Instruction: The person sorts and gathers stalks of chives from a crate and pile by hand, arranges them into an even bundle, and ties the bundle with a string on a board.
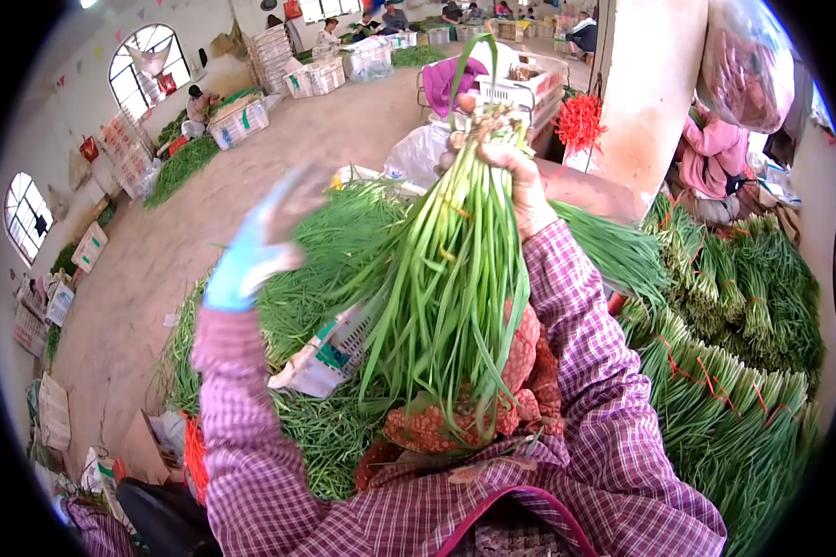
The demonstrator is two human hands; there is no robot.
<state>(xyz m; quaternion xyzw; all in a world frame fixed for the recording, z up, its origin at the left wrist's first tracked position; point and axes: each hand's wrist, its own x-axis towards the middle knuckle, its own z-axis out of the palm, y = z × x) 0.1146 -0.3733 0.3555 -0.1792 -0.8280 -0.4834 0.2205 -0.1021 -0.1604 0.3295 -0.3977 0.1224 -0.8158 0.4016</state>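
My right hand (520, 181) is wrapped round the root end of a bunch of long green stalks (455, 269), held up at the centre with the leaves hanging down over my lap. My left hand (265, 241), in a light blue and white glove, is raised to the left of the bunch, apart from it. It is blurred by motion, but its fingers are spread and nothing shows in them. Below and behind the bunch lies a heap of loose green leaves (320, 237), with a white plastic basket (344, 343) among them.
Tied green bundles (724, 390) are stacked at the right. Red ties (581, 121) hang by a pillar (650, 93); more red strands (195, 455) lie at lower left. A crate (534, 93) stands beyond the bunch. Other people sit far back and at the right.
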